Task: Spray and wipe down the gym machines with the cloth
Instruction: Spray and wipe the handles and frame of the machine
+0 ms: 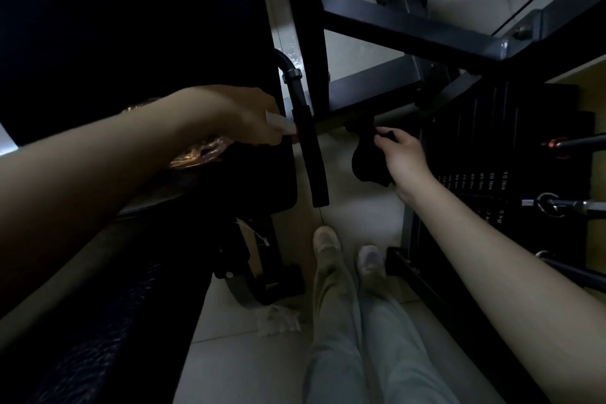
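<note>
My left hand [239, 115] grips a spray bottle [196, 154] with an amber body under my wrist. Its white nozzle [280, 123] sticks out of my fist, almost touching a black padded handle [310, 147] of the gym machine. My right hand [405, 156] pinches a dark cloth [369, 161], which hangs just right of the handle, under a grey frame bar [370, 88]. The light is dim and the cloth's edges are hard to make out.
A black weight stack [492, 154] with pound labels and metal pins [557, 205] stands at the right. Dark seat padding [131, 26] fills the left. Grey frame beams [410, 28] cross above. My feet [328, 239] stand on pale floor tiles, with a crumpled clear wrapper [278, 321] nearby.
</note>
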### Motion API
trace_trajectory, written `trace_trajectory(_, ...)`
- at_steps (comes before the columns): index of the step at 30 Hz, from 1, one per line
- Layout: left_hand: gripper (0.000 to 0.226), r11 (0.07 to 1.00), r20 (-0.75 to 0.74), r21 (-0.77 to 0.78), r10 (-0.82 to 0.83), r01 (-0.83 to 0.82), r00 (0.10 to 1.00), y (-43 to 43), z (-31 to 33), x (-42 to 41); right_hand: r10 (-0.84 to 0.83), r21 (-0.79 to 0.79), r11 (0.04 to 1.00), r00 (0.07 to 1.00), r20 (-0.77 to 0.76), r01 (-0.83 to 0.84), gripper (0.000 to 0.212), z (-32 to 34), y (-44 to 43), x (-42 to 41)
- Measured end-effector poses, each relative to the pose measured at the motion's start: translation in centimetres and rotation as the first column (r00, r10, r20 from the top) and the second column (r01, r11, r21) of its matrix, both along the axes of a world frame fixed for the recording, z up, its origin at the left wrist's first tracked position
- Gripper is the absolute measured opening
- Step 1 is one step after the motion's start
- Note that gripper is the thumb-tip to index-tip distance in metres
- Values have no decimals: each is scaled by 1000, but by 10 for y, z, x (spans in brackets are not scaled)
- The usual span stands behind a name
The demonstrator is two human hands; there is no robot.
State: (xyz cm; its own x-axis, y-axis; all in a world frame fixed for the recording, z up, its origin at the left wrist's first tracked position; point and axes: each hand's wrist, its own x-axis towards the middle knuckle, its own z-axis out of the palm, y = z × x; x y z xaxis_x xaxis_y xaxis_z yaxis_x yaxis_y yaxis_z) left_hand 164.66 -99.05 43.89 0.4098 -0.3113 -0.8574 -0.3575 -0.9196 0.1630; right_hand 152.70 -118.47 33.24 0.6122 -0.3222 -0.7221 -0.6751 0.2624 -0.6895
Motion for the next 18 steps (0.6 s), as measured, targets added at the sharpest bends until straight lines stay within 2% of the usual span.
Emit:
trace_trajectory(4, 15, 987, 65, -125, 109, -101, 992, 7, 6, 6, -4, 0, 1000, 1000, 1, 4, 25, 1, 1, 1)
trace_trajectory(6, 19, 975, 97, -162, 170, -153, 981, 10, 9, 8, 0, 2, 1000, 1000, -1, 0, 24, 1, 2, 2)
trace_trajectory(8, 12, 967, 132, -172, 213, -189, 968, 11, 6, 9, -6, 9, 1000, 1000, -4, 6, 25, 0, 3, 3)
trace_trajectory(10, 26, 973, 165, -147, 201, -177, 966, 10, 3, 9, 0, 10, 1000, 1000, -7, 1, 26, 1, 3, 3)
trace_trajectory(13, 30, 966, 209, -168, 230, -197, 951, 10, 8, 9, 11, 13, 1000, 1000, -16, -11, 27, 3, 7, 4)
trace_trajectory(18, 16, 928, 261, -317, 282, -194, 923, 14, 17, 20, 81, -26, 996, 997, -9, -81, 27, 8, 16, 20)
